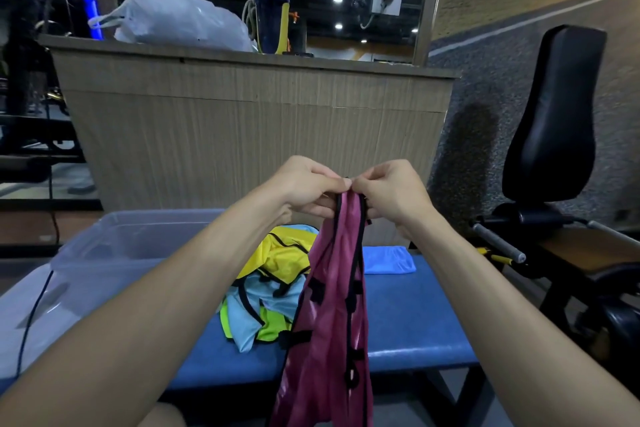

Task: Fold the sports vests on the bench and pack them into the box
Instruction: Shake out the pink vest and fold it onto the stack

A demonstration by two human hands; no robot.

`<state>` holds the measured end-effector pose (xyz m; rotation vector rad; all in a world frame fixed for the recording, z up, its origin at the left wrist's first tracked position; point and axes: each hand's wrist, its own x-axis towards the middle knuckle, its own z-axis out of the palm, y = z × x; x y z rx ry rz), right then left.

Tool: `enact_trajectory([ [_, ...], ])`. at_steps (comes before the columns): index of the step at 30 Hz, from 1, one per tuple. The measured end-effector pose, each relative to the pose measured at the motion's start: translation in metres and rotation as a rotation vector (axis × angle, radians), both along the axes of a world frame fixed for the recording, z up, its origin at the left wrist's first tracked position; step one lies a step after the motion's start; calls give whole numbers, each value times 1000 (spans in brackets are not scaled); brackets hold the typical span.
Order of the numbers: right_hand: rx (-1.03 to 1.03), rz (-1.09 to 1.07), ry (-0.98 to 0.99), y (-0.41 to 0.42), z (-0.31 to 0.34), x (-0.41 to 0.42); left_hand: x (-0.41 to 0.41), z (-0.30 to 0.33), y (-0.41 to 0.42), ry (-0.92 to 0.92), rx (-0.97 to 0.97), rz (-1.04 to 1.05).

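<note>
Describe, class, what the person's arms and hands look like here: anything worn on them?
Both forearms are bare up to the frame's edge: no sleeves show. The left hand and right hand wear no gloves, and no watch, bracelet or ring is visible. Fingernails look short.

A gym: padded blue bench point(415, 315), black exercise machine point(554, 121), shaker bottle point(270, 17).

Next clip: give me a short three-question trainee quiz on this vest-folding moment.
1. True or false: both hands pinch the maroon vest at its top edge.
2. Where is the heap of yellow and light blue vests? A) in the box B) on the blue bench C) on the floor
3. What lies in the clear plastic box?

Key: 1 true, left hand and right hand meet there. 2 B. 3 Nothing visible.
</note>
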<state>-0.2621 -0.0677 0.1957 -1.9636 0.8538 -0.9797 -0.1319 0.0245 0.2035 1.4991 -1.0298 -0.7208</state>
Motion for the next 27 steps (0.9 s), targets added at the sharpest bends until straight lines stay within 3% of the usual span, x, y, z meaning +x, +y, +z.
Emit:
enact_trajectory([
  [4, 33, 72, -34, 3, 2, -3, -5, 9, 2, 98, -22, -17],
  [9, -220, 70, 65, 5, 12, -17, -2, 25, 8, 142, -11, -194],
  [15, -89, 238, -48, -16, 13, -34, 11, 15, 19, -254, -42, -184],
  [18, 28, 438, 3, -21, 29, -51, 27, 1, 22, -345, -223, -78],
  [20, 52, 524, 52, -24, 38, -56, 35, -8, 26, -422, -265, -136],
  [24, 7, 511, 57, -31, 47, -53, 27, -20, 30, -466, -213, -277],
  [27, -52, 506, 79, -33, 49, -52, 15, -30, 30, -510, -250, -261],
])
